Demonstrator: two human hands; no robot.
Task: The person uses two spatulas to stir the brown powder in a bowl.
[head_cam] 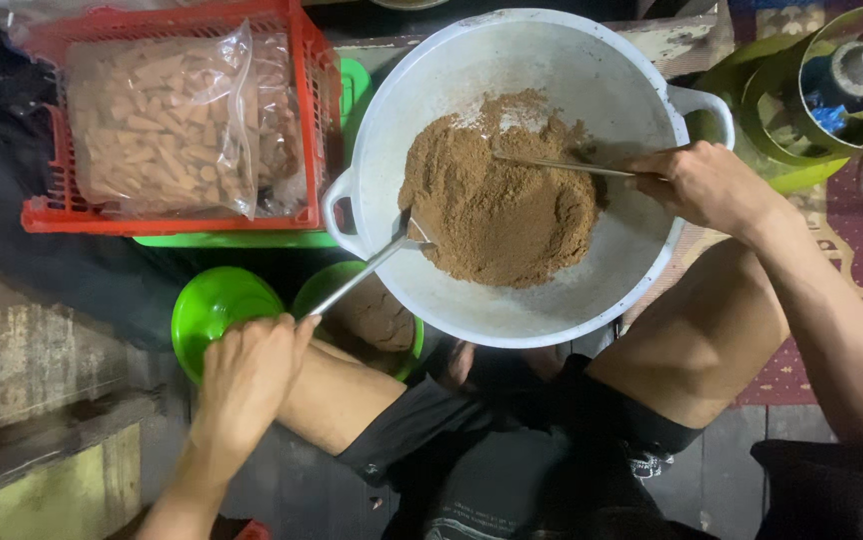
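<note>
Head view, looking down: a large white basin [592, 300] fills the upper centre of the frame, holding a mound of brown powder [500, 195]. Your left hand [247, 375], at lower left, is closed around the handle of a metal spoon [367, 272] whose bowl touches the powder's left edge. Your right hand [707, 185], at centre right, pinches a thin metal stick [562, 166] laid across the mound. Below the basin sit two green bowls [214, 305] — one holds brown mix. A red crate [52, 215] of bagged brown pieces [167, 125] occupies the upper left.
</note>
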